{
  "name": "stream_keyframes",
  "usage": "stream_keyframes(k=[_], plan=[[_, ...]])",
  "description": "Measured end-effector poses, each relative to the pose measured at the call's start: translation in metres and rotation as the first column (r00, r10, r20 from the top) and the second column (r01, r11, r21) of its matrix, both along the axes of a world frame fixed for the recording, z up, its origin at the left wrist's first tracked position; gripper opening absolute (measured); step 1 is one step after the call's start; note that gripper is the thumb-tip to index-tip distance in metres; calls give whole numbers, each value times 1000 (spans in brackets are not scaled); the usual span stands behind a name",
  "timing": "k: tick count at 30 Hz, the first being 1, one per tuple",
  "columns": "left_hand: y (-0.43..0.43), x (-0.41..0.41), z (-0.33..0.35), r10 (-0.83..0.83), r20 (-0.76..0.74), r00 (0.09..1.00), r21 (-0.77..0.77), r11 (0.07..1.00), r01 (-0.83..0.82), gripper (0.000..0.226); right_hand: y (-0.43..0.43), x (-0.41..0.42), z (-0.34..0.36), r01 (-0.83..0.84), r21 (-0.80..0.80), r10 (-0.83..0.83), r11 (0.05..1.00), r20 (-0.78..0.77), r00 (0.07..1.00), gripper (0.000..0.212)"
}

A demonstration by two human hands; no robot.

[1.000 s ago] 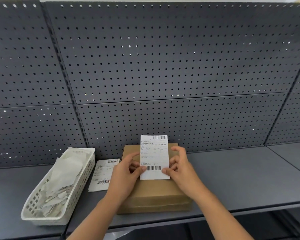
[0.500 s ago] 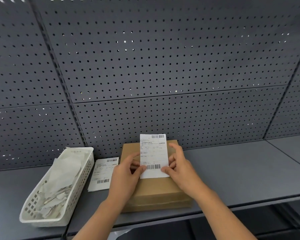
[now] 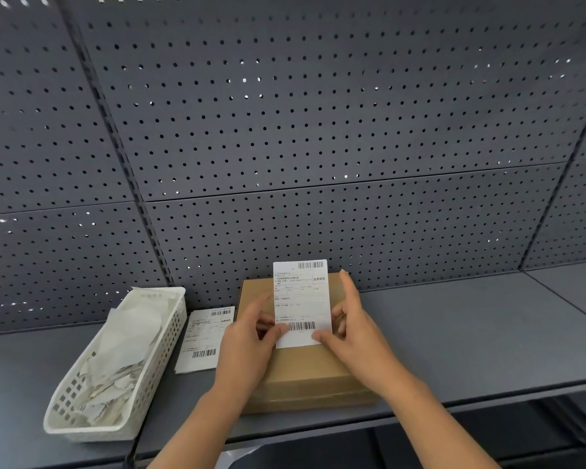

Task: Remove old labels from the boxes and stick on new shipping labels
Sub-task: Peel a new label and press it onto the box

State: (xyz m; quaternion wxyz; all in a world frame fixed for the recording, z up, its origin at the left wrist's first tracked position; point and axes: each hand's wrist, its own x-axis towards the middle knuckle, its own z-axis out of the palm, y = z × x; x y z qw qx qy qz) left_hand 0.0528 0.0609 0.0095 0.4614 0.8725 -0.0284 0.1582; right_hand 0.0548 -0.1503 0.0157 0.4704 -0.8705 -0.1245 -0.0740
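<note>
Where the scene is closed off at the back, a dark grey pegboard wall (image 3: 318,113) is seen, made of perforated panels joined along horizontal seams. Beneath it a grey metal shelf (image 3: 471,333) is set, on which everything else is laid.

A flat brown cardboard box (image 3: 305,377) is placed near the front edge of the shelf, roughly at the centre. To its left, a white slotted plastic basket (image 3: 159,360) is set at an angle, and it is filled with crumpled paper scraps (image 3: 122,340). Between the basket and the box, a spare printed label (image 3: 203,336) is laid flat on the shelf, just beside the box.

Over the top of the box a white shipping label (image 3: 301,299) is held face-up towards the camera, with barcodes printed at its top and near its bottom. Its upper edge is seen above the far edge of the box; whether its lower edge is touching the cardboard cannot be told.

The label is gripped at its lower left by the left hand (image 3: 247,350), the thumb being laid across the front beside the lower barcode and the fingers curled behind. Its lower right corner is pinched by the right hand (image 3: 356,330), whose thumb is pressed on the front while the index finger is stretched up beside the right edge.
</note>
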Motion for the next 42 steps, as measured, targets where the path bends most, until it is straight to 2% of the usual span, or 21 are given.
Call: stream_keyframes(k=[11, 15, 24, 32, 37, 42], plan=[[0, 3, 7, -28, -51, 998, -157, 987, 19, 54, 0, 6, -5, -8, 147, 5, 989, 19, 1000, 100], [3, 5, 7, -40, -50, 998, -166, 986, 32, 52, -2, 7, -6, -23, 193, 20, 981, 16, 1000, 99], [2, 5, 2, -25, -50, 998, -95, 995, 20, 52, -1, 7, -3, -36, 145, 40, 989, -27, 999, 107], [-1, 2, 3, -33, -60, 998, -30, 999, 31, 59, 2, 0, 0, -43, 29, 44, 999, -46, 998, 109], [-2, 1, 0, -60, -58, 996, 2, 998, 61, 72, 0, -1, 1, 78, -114, -75, 990, 28, 997, 108], [0, 4, -6, -52, -62, 997, 41, 998, 55, 73, 3, -1, 2, 89, -177, -75, 980, 88, 993, 105]])
